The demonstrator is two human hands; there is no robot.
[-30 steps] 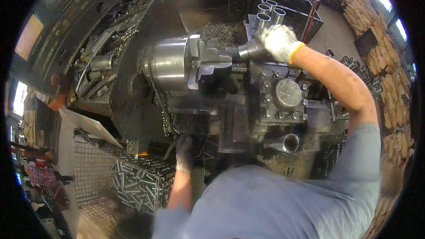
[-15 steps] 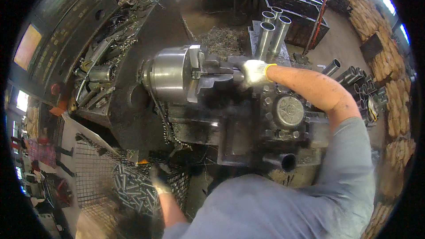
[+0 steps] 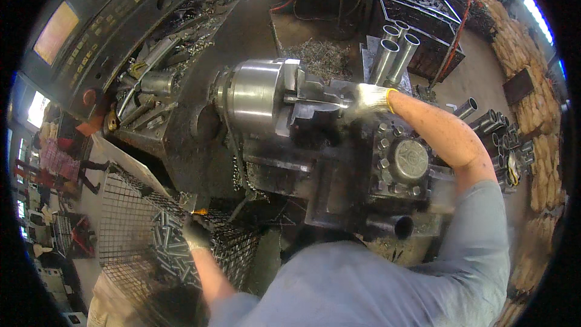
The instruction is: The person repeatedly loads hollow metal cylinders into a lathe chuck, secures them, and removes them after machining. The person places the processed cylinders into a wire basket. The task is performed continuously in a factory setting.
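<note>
My right hand (image 3: 370, 98), in a pale knitted glove with a yellow cuff, reaches to the jaw end of a large shiny lathe chuck (image 3: 251, 92). Its fingers are bent and closed beside the chuck jaws (image 3: 295, 94), around something mostly hidden by the glove and dark grime. Lower left, my left hand (image 3: 197, 232) wears a darkened glove and is raised at the rim of a wire mesh basket (image 3: 124, 215). It is nearest to a small orange-tipped part (image 3: 200, 212) on the machine's corner; its fingers are too dark to read. Short metal tubes (image 3: 169, 239) lie in the basket.
A tool block with a round cap (image 3: 409, 158) and bolts stands below my right forearm. Several upright steel tubes (image 3: 385, 60) are behind it, more tubes (image 3: 484, 122) at the right. Metal shavings (image 3: 327, 57) are heaped behind the chuck. A control panel (image 3: 106, 15) stands at the upper left.
The whole view has shifted, with the machine now further right in the picture. My left hand has moved left and up toward the orange-tipped part. My right hand stays beside the chuck jaws.
</note>
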